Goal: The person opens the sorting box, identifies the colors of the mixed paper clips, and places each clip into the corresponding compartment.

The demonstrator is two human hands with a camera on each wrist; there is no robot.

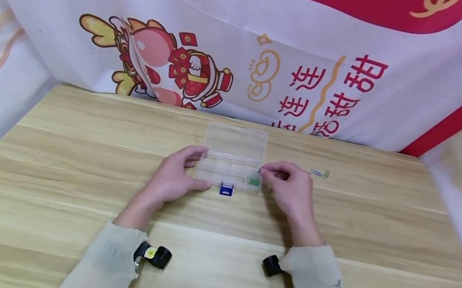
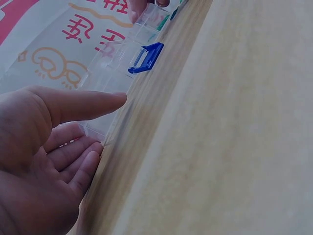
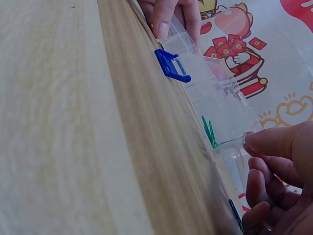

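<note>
A clear plastic compartment box (image 1: 215,165) lies on the table with its lid (image 1: 236,141) folded back and a blue latch (image 1: 226,189) at the front. My left hand (image 1: 176,173) grips the box's left end, thumb at the front edge and fingers along the far side. Thumb and forefinger of my right hand (image 1: 290,186) pinch a thin wire-like piece (image 3: 232,141) over the right end of the box; its kind is too small to tell. Small green clips (image 1: 254,181) lie in the front right compartment, below my right fingertips.
A blue paper clip (image 1: 316,172) and a green paper clip (image 1: 326,174) lie on the wooden table (image 1: 210,272), right of the box. Behind the table's far edge hangs a printed white and red cloth (image 1: 216,6).
</note>
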